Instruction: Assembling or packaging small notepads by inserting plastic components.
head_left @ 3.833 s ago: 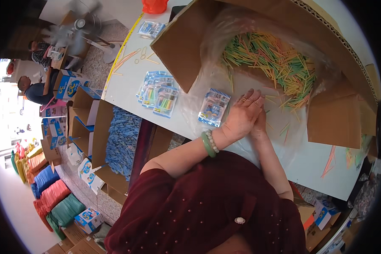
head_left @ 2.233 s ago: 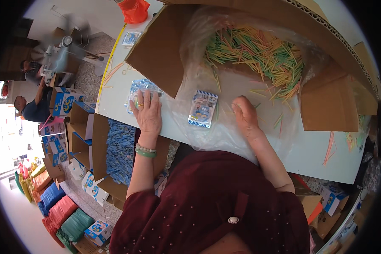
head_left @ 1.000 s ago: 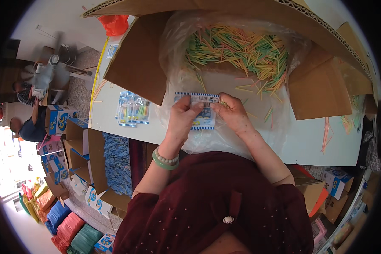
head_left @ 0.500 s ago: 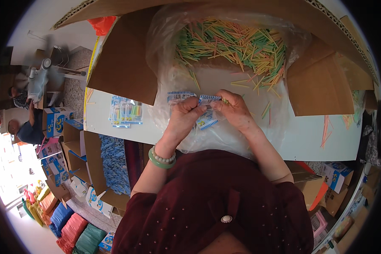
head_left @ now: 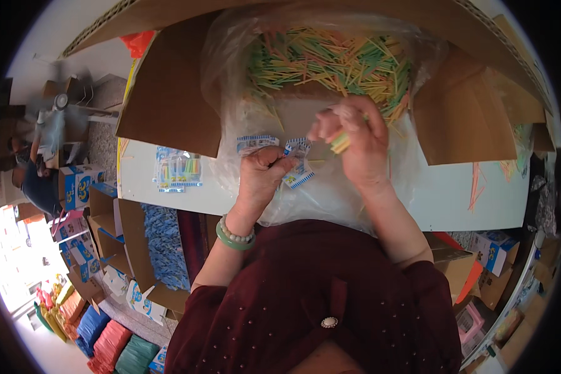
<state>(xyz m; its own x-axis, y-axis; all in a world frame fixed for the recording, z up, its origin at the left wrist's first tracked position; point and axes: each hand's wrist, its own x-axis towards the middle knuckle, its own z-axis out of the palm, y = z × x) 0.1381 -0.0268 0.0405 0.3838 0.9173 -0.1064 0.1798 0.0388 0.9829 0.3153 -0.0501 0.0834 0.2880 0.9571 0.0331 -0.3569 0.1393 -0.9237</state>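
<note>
My left hand (head_left: 262, 177) pinches a small clear plastic packet (head_left: 298, 165) with blue-and-white striped ends. Beside that hand lies another such packet (head_left: 255, 144), flat on the clear plastic sheet. A few short yellow and green sticks (head_left: 340, 142) poke out of my right hand (head_left: 364, 140), which is closed on them, its fingertips smeared by motion. This hand is raised just in front of a big heap of thin yellow, green and pink sticks (head_left: 330, 62). The heap sits on the plastic liner of an open cardboard box (head_left: 174, 93).
A small pile of filled packets (head_left: 178, 168) rests on the white table (head_left: 417, 209) at the left. Below the table edge, a carton (head_left: 131, 237) holds many blue packets (head_left: 165, 246). Loose pink sticks (head_left: 475, 187) lie at the right. Another person (head_left: 37, 187) works at the far left.
My right hand has come away from the packet and moved up and to the right, carrying sticks. The left hand keeps its pinch on the packet, nearly in place.
</note>
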